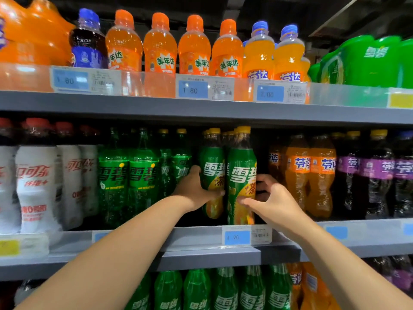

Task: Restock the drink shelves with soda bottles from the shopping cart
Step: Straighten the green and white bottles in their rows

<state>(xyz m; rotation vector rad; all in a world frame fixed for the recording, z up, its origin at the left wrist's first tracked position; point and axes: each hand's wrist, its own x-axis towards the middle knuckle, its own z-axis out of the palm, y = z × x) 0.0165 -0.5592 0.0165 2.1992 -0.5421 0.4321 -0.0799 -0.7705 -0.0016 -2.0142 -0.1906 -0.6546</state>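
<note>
Two bare arms reach into the middle shelf (201, 251) from below. The left hand (196, 189) is wrapped around the lower body of a green tea-soda bottle (212, 173) with a yellow cap, thumb up its left side and fingers curled across its front. The right hand (271, 198) pinches a second, matching bottle (241, 175) just beside the first, thumb on its front and fingers curled at its right side. Both bottles stand upright near the shelf's front edge, above a blue price tag (237, 237). Green soda bottles (128, 175) stand to their left, orange ones (310, 173) to their right.
</note>
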